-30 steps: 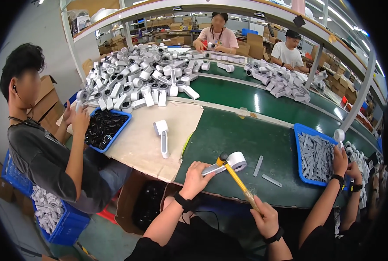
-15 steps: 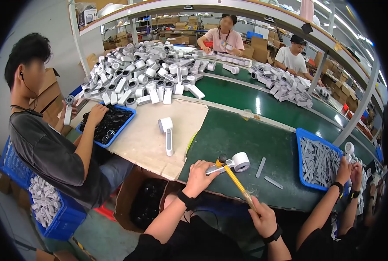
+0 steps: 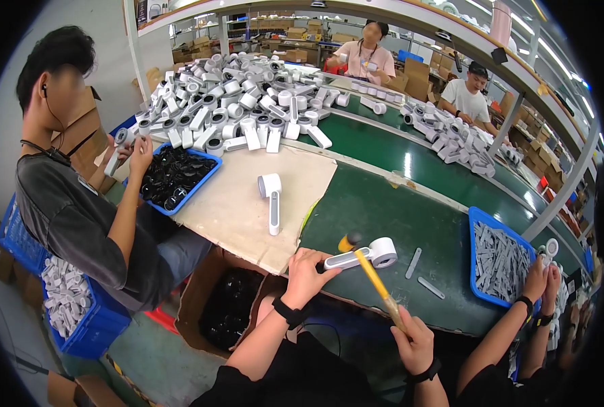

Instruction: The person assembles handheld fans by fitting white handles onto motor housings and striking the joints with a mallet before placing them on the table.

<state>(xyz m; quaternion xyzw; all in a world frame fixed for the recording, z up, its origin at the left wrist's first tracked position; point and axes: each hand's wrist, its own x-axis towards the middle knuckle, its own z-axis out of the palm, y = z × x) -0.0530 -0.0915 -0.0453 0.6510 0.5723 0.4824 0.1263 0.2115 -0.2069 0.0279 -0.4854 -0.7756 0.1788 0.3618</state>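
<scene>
My left hand (image 3: pixel 307 277) grips the handle end of a white handheld fan-like device (image 3: pixel 384 252), which lies on the green mat with its round head to the right and a grey strip along its handle. In my right hand (image 3: pixel 414 344) is a mallet (image 3: pixel 381 287) with a yellow handle and a black-and-yellow head. The mallet's head is just over the device's handle; whether they touch I cannot tell. Two loose grey strips (image 3: pixel 414 263) lie right of the device. A similar white device (image 3: pixel 272 200) rests on the beige board to the left.
A big pile of white devices (image 3: pixel 237 102) covers the far left. A blue tray of grey strips (image 3: pixel 473 261) stands at the right, beside a co-worker's hands (image 3: pixel 542 281). At left, another co-worker sits by a blue tray of black parts (image 3: pixel 215 169). A metal post (image 3: pixel 563 176) rises at right.
The mallet's head has tilted, its black end now turned to the right. The left co-worker's hand has left the black parts and come to the device they hold. My view has shifted slightly.
</scene>
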